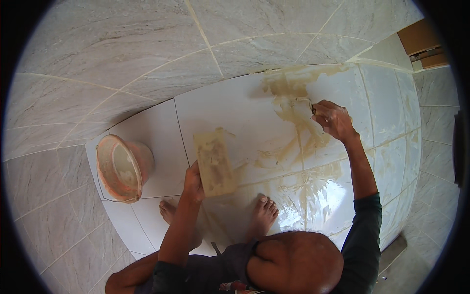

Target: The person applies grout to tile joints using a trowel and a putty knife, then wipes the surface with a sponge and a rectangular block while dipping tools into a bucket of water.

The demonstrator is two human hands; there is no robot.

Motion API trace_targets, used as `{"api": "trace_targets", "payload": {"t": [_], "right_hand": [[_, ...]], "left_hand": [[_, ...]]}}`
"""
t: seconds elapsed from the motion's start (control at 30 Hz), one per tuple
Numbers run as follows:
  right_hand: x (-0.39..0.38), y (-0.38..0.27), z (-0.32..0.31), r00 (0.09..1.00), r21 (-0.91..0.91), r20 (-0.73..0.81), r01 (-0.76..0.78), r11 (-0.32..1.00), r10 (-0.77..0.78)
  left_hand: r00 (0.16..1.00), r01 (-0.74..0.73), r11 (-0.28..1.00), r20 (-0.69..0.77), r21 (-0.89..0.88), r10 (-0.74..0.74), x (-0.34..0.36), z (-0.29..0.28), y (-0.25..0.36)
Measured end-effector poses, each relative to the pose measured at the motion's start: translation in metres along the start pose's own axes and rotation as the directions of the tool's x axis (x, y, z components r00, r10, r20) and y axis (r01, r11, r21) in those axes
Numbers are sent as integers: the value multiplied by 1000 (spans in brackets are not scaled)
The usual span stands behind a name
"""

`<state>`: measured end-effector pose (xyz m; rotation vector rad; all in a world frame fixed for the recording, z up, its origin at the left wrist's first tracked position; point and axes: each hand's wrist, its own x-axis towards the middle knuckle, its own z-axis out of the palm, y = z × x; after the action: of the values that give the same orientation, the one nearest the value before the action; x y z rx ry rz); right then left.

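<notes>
Your right hand (335, 119) is curled tight around the dark handle of a small tool (313, 110), its thin end reaching left and slightly away from those fingers; whether that tip touches the floor, you cannot tell from here. The relation to watch is between that tip and the smeared tan paste (286, 88): the paste begins right by the tip, and its thickest part lies to the left of your right fingers and a little farther from you. The right hand is clearly the nearer one to it. Your left hand (194, 183) grips the left edge of a rectangular board (214, 161), close to its near end; the board extends rightward and away from those fingers, its long axis running away from your body with the far end leaning slightly left. From your right fingers, the board lies left and closer to you, well apart. Left of your left fingers, the orange bucket (144, 156) stands near the floor's edge, and farthest out, beyond both sets of fingers, rises the grey tiled wall (161, 88).
</notes>
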<state>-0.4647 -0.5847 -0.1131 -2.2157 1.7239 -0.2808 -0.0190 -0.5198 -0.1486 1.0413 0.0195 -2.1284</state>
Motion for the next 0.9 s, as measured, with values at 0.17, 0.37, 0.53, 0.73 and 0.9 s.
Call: {"api": "trace_targets", "payload": {"t": [0.17,0.37,0.53,0.73,0.9], "right_hand": [[42,21,6,988,-150,-144,26,988,-48],[46,-1,-16,996,-85,-52,66,994,-71],[78,3,-7,966,-163,252,-9,987,50],[105,77,-56,796,118,488,-466,877,357],[77,140,-75,725,191,510,-621,760,464]], "left_hand": [[1000,10,1000,5,16,-10,-7,-3,-6],[998,47,998,45,-40,-46,-16,17,-10],[999,29,993,-42,117,-24,-9,17,-20],[996,91,995,-20,30,-90,-17,19,-20],[992,123,992,-30,31,-122,-20,6,-18]]}}
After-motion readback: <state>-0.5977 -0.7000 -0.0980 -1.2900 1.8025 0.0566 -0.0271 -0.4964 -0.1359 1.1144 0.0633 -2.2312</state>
